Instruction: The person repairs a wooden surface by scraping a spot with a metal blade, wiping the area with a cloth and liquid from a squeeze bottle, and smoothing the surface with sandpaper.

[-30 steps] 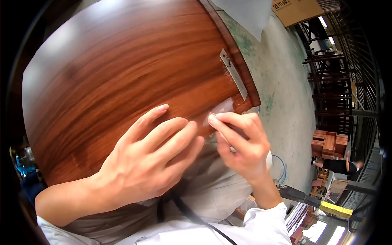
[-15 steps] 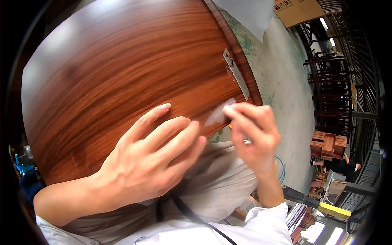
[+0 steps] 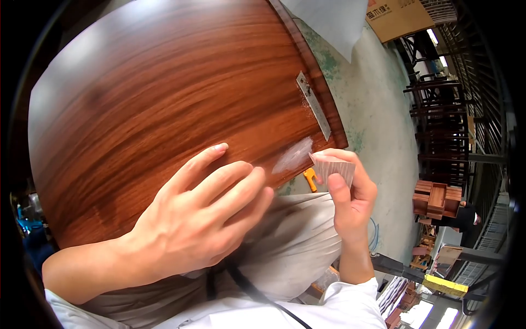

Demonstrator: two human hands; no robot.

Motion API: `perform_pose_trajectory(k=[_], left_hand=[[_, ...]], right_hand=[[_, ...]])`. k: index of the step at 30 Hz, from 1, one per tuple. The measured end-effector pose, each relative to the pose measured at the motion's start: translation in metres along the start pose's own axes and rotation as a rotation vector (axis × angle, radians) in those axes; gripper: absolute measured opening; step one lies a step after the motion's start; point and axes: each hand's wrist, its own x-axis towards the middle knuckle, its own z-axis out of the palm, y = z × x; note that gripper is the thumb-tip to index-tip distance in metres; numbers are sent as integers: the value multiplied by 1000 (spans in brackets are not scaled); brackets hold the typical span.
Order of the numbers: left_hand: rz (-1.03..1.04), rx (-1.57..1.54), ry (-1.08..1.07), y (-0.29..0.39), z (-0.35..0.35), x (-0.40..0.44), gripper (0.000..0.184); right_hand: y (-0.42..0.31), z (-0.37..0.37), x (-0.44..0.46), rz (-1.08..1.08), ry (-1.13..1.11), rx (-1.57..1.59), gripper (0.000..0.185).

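A glossy brown wooden panel (image 3: 181,82) fills the upper left of the view. My left hand (image 3: 203,214) is over its near edge, fingers spread and holding nothing. Beyond the panel's near right corner, my right hand (image 3: 353,197) pinches a small folded piece of sandpaper (image 3: 335,169) between thumb and fingers, off the surface. A whitish, dusty patch (image 3: 294,156) marks the wood just left of that hand. Near the panel's right edge lies a flat metal ruler (image 3: 314,107) with pale dust beside it.
A yellow-orange tool handle (image 3: 310,180) shows below the panel's edge. Upper right are a white sheet (image 3: 331,22) and a cardboard box (image 3: 400,19). Stacked dark wooden frames (image 3: 441,120), small wooden drawers (image 3: 436,199) and a person in black (image 3: 466,218) are farther off at right.
My right hand has moved off the whitish patch toward the right and turned, bringing the folded sandpaper into view. My left hand has barely moved.
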Motion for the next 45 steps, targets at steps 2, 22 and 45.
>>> perform_pose_trajectory(k=[2,22,45], left_hand=[[0,-2,-3,0,-1,0,54],[29,25,37,-2,4,-4,55],[23,30,57,-6,3,-4,53]], right_hand=[[4,-4,-8,149,-2,200,27],[34,-8,31,-690,-66,-686,44],[36,-10,28,-644,12,-729,41]])
